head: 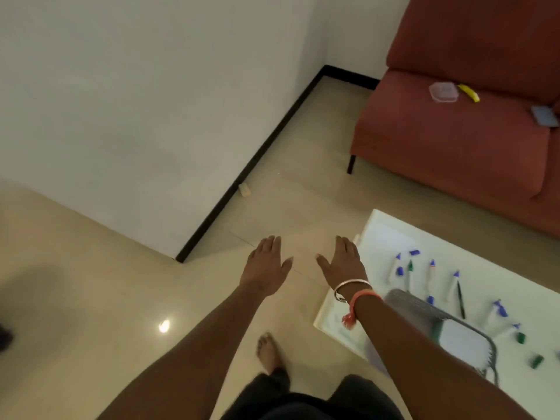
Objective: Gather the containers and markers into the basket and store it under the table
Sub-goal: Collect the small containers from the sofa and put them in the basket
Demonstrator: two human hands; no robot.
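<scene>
The left hand (266, 265) hangs out over the floor, palm down. Its fingers (272, 242) are straight and slightly spread, holding and touching nothing. The right hand (342, 263), just beside it, is the same: flat, fingers loose and empty, hovering near the corner of the white worktop (385, 234) without touching it.

Nothing looks gathered yet, so the step in hand is probably the first reach. The grey basket (424, 310) sits on the worktop, partly under the right forearm. The markers (431, 269) lie scattered just beyond it and to its right.

The best approach would be to turn right, pinch several markers together near their middles, and drop them into the basket close by. A clear container (443, 91) lies well apart on the red sofa (439, 140) and would need a separate trip.
</scene>
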